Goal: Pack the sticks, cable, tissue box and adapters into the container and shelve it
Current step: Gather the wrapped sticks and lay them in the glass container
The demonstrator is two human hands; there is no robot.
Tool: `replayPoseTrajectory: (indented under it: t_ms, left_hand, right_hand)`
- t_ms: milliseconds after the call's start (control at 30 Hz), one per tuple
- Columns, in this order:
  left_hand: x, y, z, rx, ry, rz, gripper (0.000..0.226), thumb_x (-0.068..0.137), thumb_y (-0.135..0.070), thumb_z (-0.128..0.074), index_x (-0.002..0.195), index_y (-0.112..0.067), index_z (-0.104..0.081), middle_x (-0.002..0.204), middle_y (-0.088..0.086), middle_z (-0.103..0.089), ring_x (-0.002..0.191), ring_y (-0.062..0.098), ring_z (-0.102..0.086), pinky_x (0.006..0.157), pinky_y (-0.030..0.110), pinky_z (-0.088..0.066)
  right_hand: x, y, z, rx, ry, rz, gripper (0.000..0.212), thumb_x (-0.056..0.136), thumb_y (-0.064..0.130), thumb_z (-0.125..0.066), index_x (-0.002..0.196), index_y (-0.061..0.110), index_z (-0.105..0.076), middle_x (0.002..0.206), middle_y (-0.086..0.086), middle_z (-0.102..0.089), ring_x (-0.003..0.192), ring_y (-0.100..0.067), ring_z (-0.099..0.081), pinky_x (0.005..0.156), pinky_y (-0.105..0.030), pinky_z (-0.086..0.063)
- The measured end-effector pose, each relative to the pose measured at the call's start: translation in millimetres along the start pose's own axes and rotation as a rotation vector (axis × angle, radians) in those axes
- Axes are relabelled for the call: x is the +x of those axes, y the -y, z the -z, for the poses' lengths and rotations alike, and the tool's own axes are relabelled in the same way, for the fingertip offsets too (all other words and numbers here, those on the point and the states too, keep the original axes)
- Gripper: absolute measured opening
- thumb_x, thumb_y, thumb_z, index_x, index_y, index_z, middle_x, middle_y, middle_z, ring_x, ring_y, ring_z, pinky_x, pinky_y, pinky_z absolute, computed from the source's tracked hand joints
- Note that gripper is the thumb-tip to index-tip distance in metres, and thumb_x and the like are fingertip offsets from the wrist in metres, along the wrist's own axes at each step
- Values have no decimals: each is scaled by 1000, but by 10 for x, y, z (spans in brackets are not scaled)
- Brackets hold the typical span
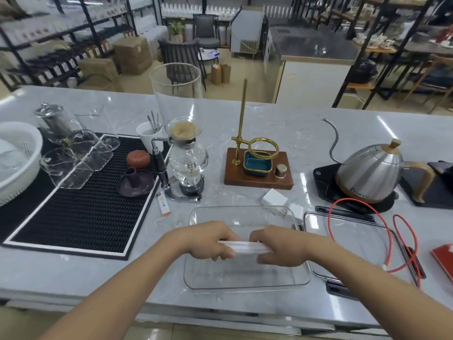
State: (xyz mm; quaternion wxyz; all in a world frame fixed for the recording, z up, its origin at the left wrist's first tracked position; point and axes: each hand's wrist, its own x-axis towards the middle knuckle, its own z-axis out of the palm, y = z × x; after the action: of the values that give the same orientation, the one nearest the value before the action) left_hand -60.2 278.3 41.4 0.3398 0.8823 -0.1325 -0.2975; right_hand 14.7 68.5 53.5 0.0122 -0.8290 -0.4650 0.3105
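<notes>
Container [247, 278] sits open directly beneath the grip; keep the bundle level and lower it flat onto the clear floor. Both hands, left hand [210, 241] and right hand [277, 246], curl round what look like white sticks [245, 247], 1 hand per end.

A coffee shop with a stockroom: a marble counter [282, 114] carries a siphon brewer [182, 133], gooseneck kettle [370, 168] and pour-over stand [257, 160], with shelving racks [61, 45] of packaged goods and cardboard boxes [132, 55] behind.

The kettle [370, 168] base bears partly legible lettering; no other text is readable.
</notes>
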Motion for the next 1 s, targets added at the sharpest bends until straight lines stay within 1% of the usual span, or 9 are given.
replayPoseTrajectory:
  t_ms: [167,267,367,567,633,700,800,933,1000]
  left_hand:
    - [40,52,-124,66,62,47,9,94,-24,-59,92,-17,-65,82,3,-71,67,10,-66,79,34,-54]
    - [26,54,-153,99,100,37,5,94,-23,-60,92,-22,-64,87,6,-75,70,10,-64,77,30,-50]
    - [17,59,-177,134,119,48,7,93,-26,-61,88,-22,-63,83,3,-73,73,11,-61,77,32,-48]
    - [17,37,-207,225,176,125,24,91,-35,-65,108,-17,-68,91,3,-66,80,18,-55,72,35,-42]
    - [25,37,-212,243,189,135,23,91,-35,-66,106,-18,-68,82,-4,-61,77,16,-52,70,33,-40]
    - [32,43,-216,252,185,136,19,91,-34,-66,102,-18,-68,70,-10,-53,73,15,-49,67,31,-38]
    - [27,35,-215,272,189,121,22,90,-34,-67,107,-21,-70,74,-9,-55,75,14,-50,69,32,-39]
    - [22,41,-161,213,232,126,26,93,-35,-63,116,-26,-70,76,-14,-61,73,7,-50,72,27,-40]
    - [24,36,-142,215,233,111,25,96,-29,-60,118,-24,-71,92,-8,-72,70,0,-50,75,23,-40]
  right_hand:
    - [33,51,-66,44,145,61,21,93,26,-58,109,13,-57,105,-7,-67,92,-22,-57,77,-32,-43]
    - [80,95,-86,60,193,67,16,90,26,-61,98,12,-61,94,-6,-73,81,-16,-59,76,-32,-47]
    - [111,92,-121,63,194,58,18,89,29,-63,96,12,-63,93,-6,-72,80,-18,-60,71,-30,-44]
    - [124,114,-198,68,195,71,19,88,31,-64,95,14,-63,89,-7,-65,79,-24,-57,71,-37,-46]
    - [130,123,-223,81,185,74,21,88,30,-65,100,13,-63,95,-7,-66,83,-25,-58,73,-37,-47]
    - [142,113,-242,95,162,78,24,87,30,-66,105,15,-62,99,-4,-64,87,-23,-57,74,-36,-46]
    - [138,105,-252,107,143,75,27,86,29,-68,109,17,-61,83,10,-53,82,-17,-50,66,-28,-37]
    - [105,100,-238,130,155,85,25,88,27,-67,110,17,-65,101,-1,-68,83,-15,-54,71,-26,-40]
    - [87,87,-224,169,164,74,23,88,23,-65,109,16,-69,104,-2,-72,82,-13,-56,74,-25,-44]
